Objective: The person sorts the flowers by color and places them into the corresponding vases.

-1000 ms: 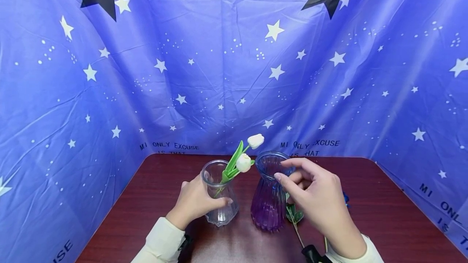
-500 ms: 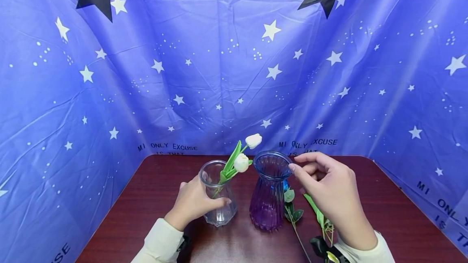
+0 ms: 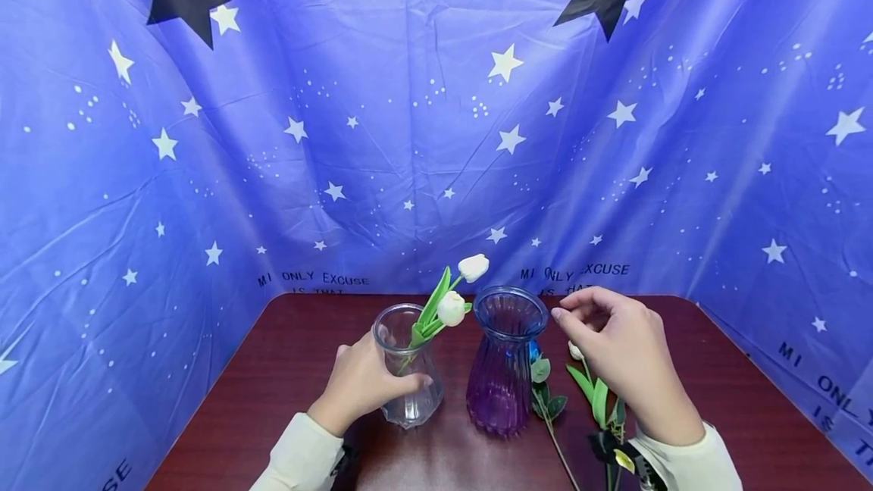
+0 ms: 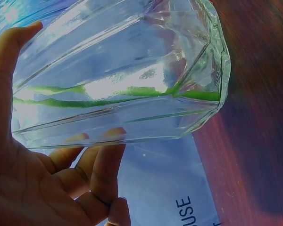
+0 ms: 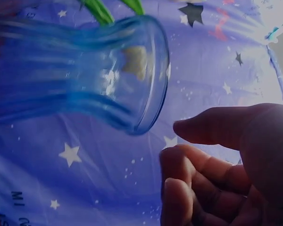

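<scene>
My left hand (image 3: 361, 381) grips a clear glass vase (image 3: 412, 400) around its side, thumb across the front. Two white tulips (image 3: 452, 309) with green leaves lean right out of its mouth; in the left wrist view their green stems (image 4: 118, 94) show through the glass. To the right stands an upright ribbed glass vase (image 3: 501, 385), blue at the top and purple below. Just right of its rim hovers my right hand (image 3: 621, 362), fingers loosely bent and holding nothing. The right wrist view shows a gap between its thumb (image 5: 212, 125) and the blue rim (image 5: 158, 75).
A blue rose (image 3: 534, 351) with dark green leaves lies right of the purple vase. Beneath my right hand lie a white tulip (image 3: 576, 351) and other stems with a small yellow part (image 3: 624, 461). A blue star-print cloth (image 3: 409, 135) hangs around the dark red table (image 3: 273, 370).
My right hand has moved right, from over the purple vase's rim to beside it, uncovering the flowers on the table. My left hand keeps its grip on the clear vase.
</scene>
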Demonstrator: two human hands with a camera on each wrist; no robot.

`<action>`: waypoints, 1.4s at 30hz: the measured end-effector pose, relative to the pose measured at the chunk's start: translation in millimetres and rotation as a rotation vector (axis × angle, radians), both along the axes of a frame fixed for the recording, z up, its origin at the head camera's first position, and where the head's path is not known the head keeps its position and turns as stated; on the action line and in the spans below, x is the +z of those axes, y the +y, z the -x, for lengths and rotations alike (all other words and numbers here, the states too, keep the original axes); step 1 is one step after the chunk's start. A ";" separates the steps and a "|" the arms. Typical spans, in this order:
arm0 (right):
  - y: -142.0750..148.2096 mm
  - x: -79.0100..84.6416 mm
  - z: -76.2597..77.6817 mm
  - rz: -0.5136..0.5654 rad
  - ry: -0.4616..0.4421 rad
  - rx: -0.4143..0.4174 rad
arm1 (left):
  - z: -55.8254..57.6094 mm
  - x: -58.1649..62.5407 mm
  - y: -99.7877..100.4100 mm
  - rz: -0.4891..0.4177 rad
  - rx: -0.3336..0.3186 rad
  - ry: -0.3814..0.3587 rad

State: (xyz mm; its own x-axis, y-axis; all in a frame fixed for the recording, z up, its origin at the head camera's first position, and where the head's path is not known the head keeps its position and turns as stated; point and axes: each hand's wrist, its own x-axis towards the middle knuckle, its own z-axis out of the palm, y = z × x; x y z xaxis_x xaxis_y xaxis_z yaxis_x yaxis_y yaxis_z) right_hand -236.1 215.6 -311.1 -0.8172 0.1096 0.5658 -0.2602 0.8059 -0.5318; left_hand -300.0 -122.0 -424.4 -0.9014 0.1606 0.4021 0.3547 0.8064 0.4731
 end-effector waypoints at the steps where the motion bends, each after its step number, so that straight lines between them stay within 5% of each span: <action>1: 1.7 -1.0 1.3 -0.009 -0.007 -0.006 | -0.5 -0.3 -0.2 0.002 0.000 0.003; 7: 11.4 -6.3 7.8 -0.027 -0.020 -0.027 | -1.4 -2.4 -0.1 -0.003 -0.011 0.000; 18: 23.8 -13.3 20.1 -0.043 -0.185 -0.034 | -2.4 -1.1 0.6 -0.011 -0.023 0.027; 30: 32.1 -26.2 36.0 -0.081 -0.196 -0.035 | -1.9 1.6 0.0 -0.007 -0.025 0.030; 42: 37.7 -35.8 45.4 -0.107 -0.310 -0.003 | -0.8 0.8 -0.1 -0.002 -0.009 0.002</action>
